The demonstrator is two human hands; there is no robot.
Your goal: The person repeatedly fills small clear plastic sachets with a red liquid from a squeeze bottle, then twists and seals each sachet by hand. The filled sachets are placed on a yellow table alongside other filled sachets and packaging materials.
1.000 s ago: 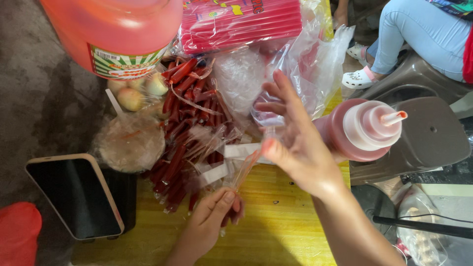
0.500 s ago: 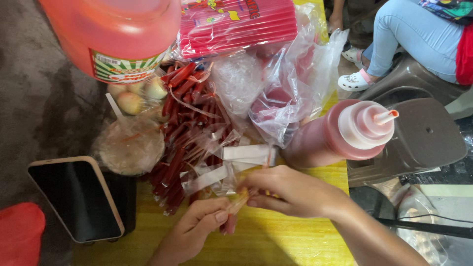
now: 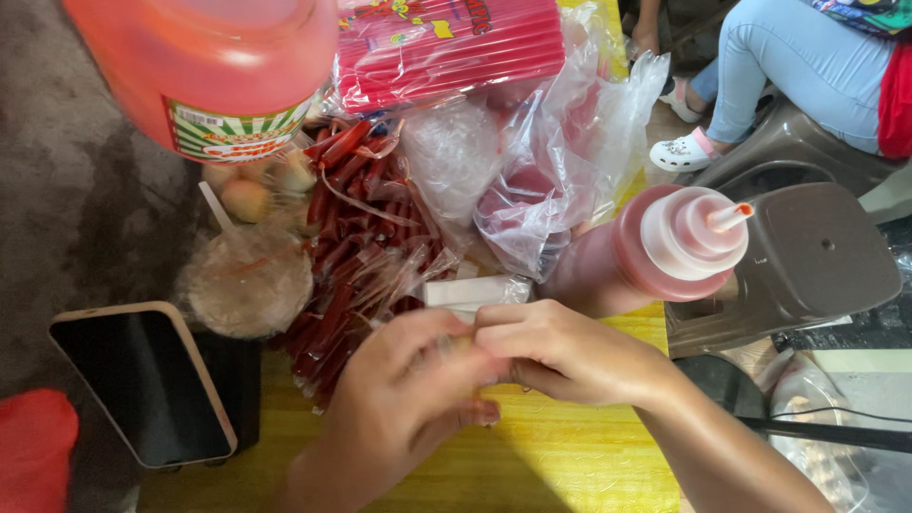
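Note:
My left hand [image 3: 408, 399] and my right hand [image 3: 560, 351] meet over the yellow table [image 3: 541, 470], fingers closed together on a small item in clear plastic wrap, which is almost wholly hidden between them. Just beyond my fingers lies a pile of thin red sticks in clear wrappers [image 3: 347, 252] and a small white packet [image 3: 470, 290]. A squeeze bottle of red sauce [image 3: 665, 252] lies tilted next to my right hand.
A large red jug [image 3: 209, 66], a pack of pink straws [image 3: 446, 43] and crumpled clear bags [image 3: 560, 180] crowd the far side. A lidded cup [image 3: 249, 285] and a dark phone [image 3: 142, 385] sit left. A brown stool [image 3: 798, 266] and a seated person's legs [image 3: 788, 76] are at right.
My right hand came down from an open, raised pose and closed onto the wrapped item in my left hand. Both hands now press together, covering it.

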